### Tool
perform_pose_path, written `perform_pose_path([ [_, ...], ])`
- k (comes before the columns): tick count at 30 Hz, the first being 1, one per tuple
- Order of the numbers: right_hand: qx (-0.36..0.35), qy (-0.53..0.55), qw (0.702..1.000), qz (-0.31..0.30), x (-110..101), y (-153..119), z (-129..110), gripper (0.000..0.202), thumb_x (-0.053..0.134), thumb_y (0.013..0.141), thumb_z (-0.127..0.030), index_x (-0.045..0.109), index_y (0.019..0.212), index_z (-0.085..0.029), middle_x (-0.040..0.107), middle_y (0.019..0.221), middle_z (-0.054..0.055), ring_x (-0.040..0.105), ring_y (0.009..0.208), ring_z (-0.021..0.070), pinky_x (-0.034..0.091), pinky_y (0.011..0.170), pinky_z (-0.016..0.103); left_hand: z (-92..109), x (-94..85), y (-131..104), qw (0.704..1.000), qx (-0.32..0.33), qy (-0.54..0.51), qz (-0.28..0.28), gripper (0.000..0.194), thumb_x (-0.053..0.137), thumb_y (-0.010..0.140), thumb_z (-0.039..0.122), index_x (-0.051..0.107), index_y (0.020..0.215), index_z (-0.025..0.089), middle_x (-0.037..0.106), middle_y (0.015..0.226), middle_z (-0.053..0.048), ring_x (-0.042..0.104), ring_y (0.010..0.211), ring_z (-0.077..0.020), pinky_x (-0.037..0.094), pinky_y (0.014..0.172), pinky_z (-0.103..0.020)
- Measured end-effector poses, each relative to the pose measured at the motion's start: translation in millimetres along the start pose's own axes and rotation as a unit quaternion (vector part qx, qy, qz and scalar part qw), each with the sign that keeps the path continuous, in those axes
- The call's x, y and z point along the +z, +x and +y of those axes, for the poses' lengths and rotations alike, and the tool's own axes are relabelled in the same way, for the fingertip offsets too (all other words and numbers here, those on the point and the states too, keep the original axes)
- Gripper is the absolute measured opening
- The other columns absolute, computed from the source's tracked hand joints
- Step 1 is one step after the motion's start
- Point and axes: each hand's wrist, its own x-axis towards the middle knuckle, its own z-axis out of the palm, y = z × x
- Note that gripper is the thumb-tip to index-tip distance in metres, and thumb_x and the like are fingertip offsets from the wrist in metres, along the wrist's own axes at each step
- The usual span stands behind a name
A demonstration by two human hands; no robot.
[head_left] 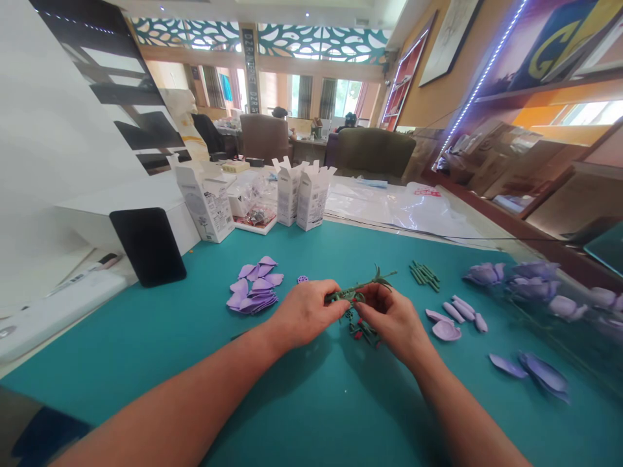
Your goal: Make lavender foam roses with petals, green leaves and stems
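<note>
My left hand (307, 312) is closed around one end of a green plastic flower stem (363, 285). Its other end, with pointed leaf-like tips, emerges above my right hand (396, 321). The right thumb and fingers pinch a green part of it, close to the left fingertips. Below the fingers lie small green and red pieces (359, 334), partly hidden by my hands. A small purple openwork piece (302, 279) rests just beyond my left hand. To the left is a group of purple petals (253, 301). Short green rods (424, 275) lie beyond my right hand.
Lilac petals and rolled pieces (446, 331) lie at right, with bluish petals (545, 375) nearer. Purple flowers (530, 285) stand at the far right. White boxes (311, 198) and a black tablet-like object (148, 246) stand on the green mat (292, 415). Clear plastic sheeting (370, 204) lies behind.
</note>
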Motion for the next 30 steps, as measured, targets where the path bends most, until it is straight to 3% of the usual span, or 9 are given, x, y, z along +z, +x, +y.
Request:
perform_pose_path([
  [14, 0.017, 0.132, 0.99, -0.052, -6.3, 3.6, -6.3, 0.034, 0.078, 0.057, -0.038, 0.065, 0.082, -0.019, 0.06, 0.066, -0.001, 0.053, 0.059, 0.0125, 0.046, 0.055, 0.026, -1.8, -6.7, 0.8, 0.999, 0.006, -0.032, -0.011, 0.024, 0.048, 0.078, 0.036, 0.06, 0.071, 0.017, 0.051, 0.06, 0.003, 0.043, 0.058, -0.0112, 0.028, 0.052, -0.024],
  [30, 0.019, 0.155, 0.987, -0.045, -7.0, 2.7, -4.7, 0.03, 0.078, 0.061, -0.036, 0.07, 0.085, -0.02, 0.062, 0.068, 0.0, 0.055, 0.061, 0.0124, 0.047, 0.058, 0.027, 1.0, -10.1, -1.2, 0.999, 0.009, -0.049, -0.017, 0.024, 0.049, 0.079, 0.036, 0.058, 0.07, 0.017, 0.048, 0.059, 0.004, 0.041, 0.057, -0.0103, 0.027, 0.052, -0.023],
])
